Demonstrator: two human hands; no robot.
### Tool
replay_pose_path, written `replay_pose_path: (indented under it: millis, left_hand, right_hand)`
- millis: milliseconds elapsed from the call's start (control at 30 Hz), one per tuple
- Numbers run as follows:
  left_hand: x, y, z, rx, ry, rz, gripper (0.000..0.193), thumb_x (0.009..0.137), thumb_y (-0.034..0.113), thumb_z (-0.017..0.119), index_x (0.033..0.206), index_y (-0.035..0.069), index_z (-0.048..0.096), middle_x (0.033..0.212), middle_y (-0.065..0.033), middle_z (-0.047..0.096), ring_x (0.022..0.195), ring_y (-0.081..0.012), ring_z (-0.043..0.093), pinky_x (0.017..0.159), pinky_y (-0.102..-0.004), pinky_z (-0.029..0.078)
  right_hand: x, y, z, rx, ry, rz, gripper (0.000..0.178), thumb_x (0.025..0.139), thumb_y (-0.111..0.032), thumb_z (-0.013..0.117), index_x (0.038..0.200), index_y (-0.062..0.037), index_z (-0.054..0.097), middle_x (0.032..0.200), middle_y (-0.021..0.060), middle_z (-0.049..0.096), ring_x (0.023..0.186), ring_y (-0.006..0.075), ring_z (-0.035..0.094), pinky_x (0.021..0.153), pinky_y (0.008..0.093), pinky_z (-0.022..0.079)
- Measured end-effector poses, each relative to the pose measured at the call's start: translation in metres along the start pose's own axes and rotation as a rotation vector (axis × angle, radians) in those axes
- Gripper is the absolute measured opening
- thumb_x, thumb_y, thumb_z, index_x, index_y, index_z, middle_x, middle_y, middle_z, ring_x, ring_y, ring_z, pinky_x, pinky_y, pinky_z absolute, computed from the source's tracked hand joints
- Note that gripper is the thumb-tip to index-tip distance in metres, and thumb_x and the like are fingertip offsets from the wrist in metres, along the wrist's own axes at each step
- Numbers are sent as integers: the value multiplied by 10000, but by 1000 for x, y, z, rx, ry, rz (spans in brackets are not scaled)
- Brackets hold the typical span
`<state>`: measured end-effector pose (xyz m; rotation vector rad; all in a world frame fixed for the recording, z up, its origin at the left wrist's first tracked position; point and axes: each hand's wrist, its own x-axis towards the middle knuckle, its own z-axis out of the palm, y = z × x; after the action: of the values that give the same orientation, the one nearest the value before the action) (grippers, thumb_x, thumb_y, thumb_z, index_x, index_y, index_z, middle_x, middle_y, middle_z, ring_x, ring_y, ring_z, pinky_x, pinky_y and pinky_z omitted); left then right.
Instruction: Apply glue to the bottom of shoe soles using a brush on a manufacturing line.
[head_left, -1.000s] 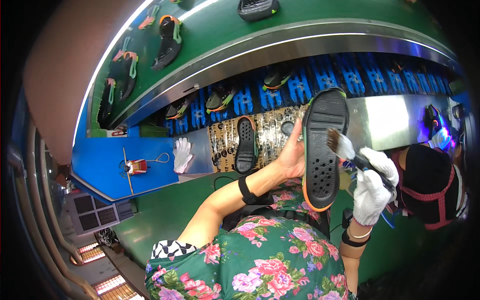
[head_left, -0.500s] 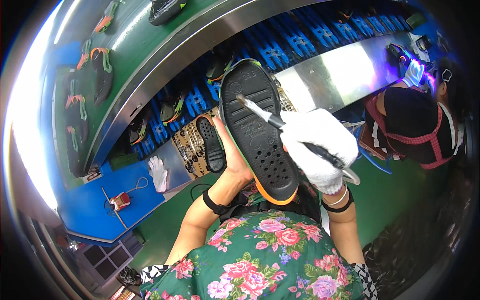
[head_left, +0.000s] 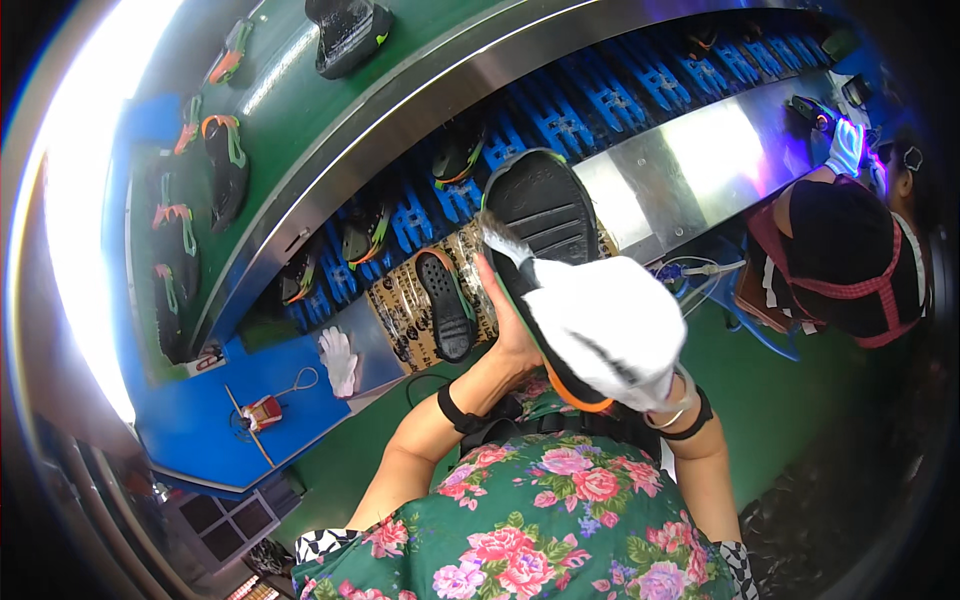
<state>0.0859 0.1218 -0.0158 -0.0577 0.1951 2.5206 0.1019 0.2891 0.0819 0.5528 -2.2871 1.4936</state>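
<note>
My left hand (head_left: pixel 512 335), bare, grips a black shoe sole (head_left: pixel 548 205) along its left side. The sole has an orange edge at the near end and a grooved face turned up toward me. In a white knit glove, my right hand (head_left: pixel 610 315) is closed round a brush (head_left: pixel 512 250) with a pale ferrule. Its bristles are at the sole's left edge; whether they touch it I cannot make out. The gloved hand hides much of the sole's near half. A second black sole (head_left: pixel 447 305), with holes at one end, lies just left of my left hand.
Brown printed tape (head_left: pixel 398 300) covers the ledge under the second sole. A white glove (head_left: pixel 338 362) lies by a blue table (head_left: pixel 290 445). Ahead are blue racks (head_left: pixel 560 128) holding shoes and a green belt (head_left: pixel 290 170) with shoe parts. A co-worker (head_left: pixel 850 245) works at right.
The brush has moved from the middle of the sole to its left edge. My right hand has come left and down over the sole's holes. The view has shifted slightly.
</note>
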Motion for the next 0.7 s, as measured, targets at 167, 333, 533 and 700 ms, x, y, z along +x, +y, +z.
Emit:
replay_pose_path:
  millis: [167, 333, 533, 700]
  left_hand:
    - [6, 1, 18, 114, 229, 85, 917, 915, 847, 259, 1402, 116, 525, 1324, -94, 615, 1217, -246, 591, 1078, -423, 456]
    - [-7, 4, -28, 201, 136, -71, 1007, 856, 910, 247, 1398, 114, 541, 1336, -98, 604, 1192, -265, 590, 1074, -451, 446]
    - [7, 10, -36, 185, 94, 107, 824, 957, 735, 387, 1460, 89, 478, 1406, -115, 573, 1281, -295, 565, 1102, -455, 444]
    - [5, 13, -30, 215, 51, -34, 827, 957, 738, 380, 1464, 91, 474, 1414, -114, 566, 1290, -295, 558, 1107, -455, 438]
  right_hand:
    - [8, 5, -11, 10, 15, 39, 394, 856, -95, 686, 1248, -53, 700, 1226, 116, 700, 1105, 287, 653, 944, 402, 510]
    - [8, 2, 3, 112, 87, -52, 345, 810, -50, 720, 1155, -48, 743, 1092, 136, 732, 958, 283, 698, 802, 375, 563]
    - [8, 8, -13, 68, 193, -90, 351, 786, -75, 732, 1134, -36, 742, 1112, 154, 737, 960, 317, 698, 834, 388, 557]
    - [11, 2, -12, 79, 26, -145, 347, 757, -36, 755, 1102, -78, 765, 1103, 131, 743, 907, 274, 704, 782, 363, 575]
